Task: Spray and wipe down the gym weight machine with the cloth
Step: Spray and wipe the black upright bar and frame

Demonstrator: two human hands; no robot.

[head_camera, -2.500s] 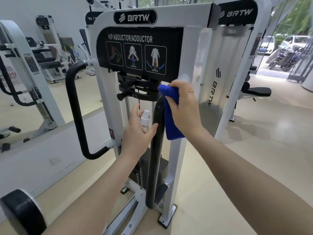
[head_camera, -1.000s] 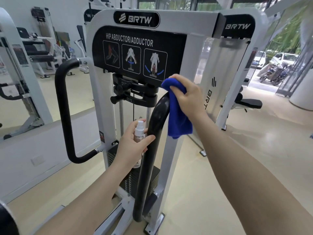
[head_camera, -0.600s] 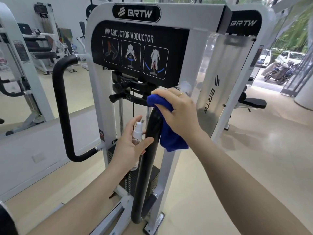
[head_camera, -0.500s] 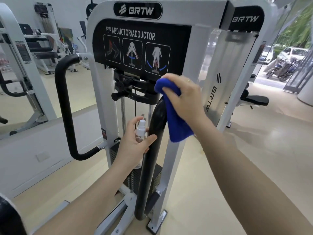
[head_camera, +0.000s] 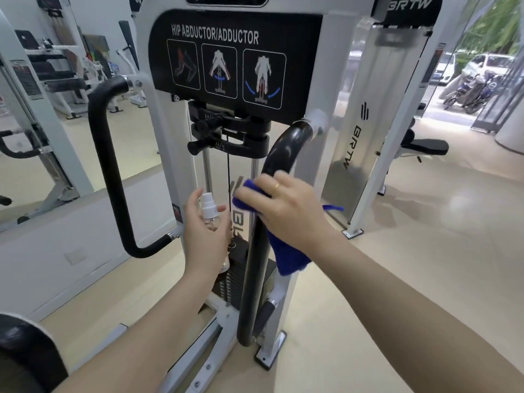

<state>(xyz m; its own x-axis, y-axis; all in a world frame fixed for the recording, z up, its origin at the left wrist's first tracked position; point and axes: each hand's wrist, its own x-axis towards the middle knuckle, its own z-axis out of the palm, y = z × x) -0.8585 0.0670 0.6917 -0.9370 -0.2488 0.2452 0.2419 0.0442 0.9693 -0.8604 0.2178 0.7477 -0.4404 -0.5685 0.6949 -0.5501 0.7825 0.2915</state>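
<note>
A white hip abductor/adductor machine stands in front of me, with a black padded handle bar on its right side. My right hand grips a blue cloth wrapped around that bar, about a third of the way down from its upper bend. The cloth's loose end hangs below the hand. Just left of the bar, my left hand holds a small clear spray bottle with a white nozzle, upright. A second black handle bar curves on the machine's left side.
The weight stack sits low behind the bar. A mirror wall on the left reflects other machines. A second BRTW machine and a black bench stand to the right. A black roller pad is at the bottom left.
My right hand has slid the cloth down the right handle bar from its upper bend. The camera has moved closer and tilted down. My left hand keeps the bottle beside the bar.
</note>
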